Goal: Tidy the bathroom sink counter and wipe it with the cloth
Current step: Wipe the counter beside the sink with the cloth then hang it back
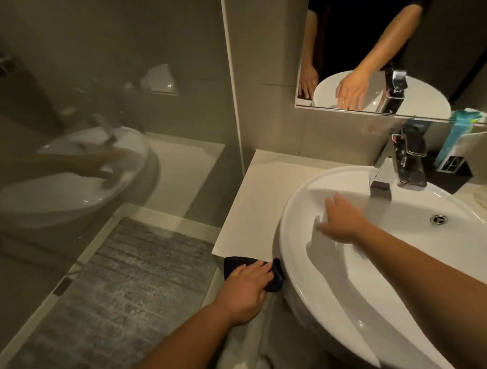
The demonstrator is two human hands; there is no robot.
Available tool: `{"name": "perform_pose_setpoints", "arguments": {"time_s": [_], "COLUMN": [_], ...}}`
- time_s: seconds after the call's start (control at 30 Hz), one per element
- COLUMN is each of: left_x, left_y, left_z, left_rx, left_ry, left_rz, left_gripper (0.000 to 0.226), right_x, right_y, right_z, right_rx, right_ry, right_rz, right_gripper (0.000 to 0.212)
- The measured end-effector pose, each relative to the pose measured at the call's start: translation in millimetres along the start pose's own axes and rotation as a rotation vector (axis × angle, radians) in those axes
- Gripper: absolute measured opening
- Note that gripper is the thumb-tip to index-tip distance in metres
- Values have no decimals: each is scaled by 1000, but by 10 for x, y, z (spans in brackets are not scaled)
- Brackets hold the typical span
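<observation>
A dark cloth (234, 264) lies at the front edge of the pale counter (261, 200), beside the white basin (304, 265). My left hand (248, 290) presses flat on the cloth, fingers over it, part of the cloth hidden beneath. My right hand (340, 222) reaches into the basin with fingers spread and nothing in it, just left of the chrome tap (381, 181). The drain (438, 219) sits to the right of that hand.
A dark tube (411, 160) leans behind the tap. A teal and white box (455, 144) stands at the back right against the mirror (398, 52). A glass shower screen (95, 135) borders the counter's left. A grey mat (124, 295) lies on the floor.
</observation>
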State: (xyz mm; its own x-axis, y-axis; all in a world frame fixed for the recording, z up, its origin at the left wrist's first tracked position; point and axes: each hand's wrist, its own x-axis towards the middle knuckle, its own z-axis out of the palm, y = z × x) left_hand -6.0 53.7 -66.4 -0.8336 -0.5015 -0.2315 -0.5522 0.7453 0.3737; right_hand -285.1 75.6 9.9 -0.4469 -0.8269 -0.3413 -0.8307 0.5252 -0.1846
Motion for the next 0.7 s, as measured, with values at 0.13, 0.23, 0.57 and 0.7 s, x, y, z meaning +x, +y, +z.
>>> {"name": "perform_pose_setpoints", "arguments": {"time_s": [0.13,0.23,0.57,0.7], "left_x": [-268,-460,-706,-787], "left_y": [228,477,1807,2218], "left_z": [-108,-216,-693,-605], "left_rx": [-489,-807,-57,49], "left_ry": [-173,-133,260,347], "left_rz": [-171,-212,142,181], "left_gripper": [32,32,52,66], "right_x": [-838,-1413,-2230,-2437], "right_y": [-160,-234,44,264], "right_z": [167,247,-89,-231], "right_rx": [397,625,1398,1463], "right_ry": [-68,-140,-265,-59], "right_rz": [-71,-45,145,135], "right_gripper": [28,37,42,12]}}
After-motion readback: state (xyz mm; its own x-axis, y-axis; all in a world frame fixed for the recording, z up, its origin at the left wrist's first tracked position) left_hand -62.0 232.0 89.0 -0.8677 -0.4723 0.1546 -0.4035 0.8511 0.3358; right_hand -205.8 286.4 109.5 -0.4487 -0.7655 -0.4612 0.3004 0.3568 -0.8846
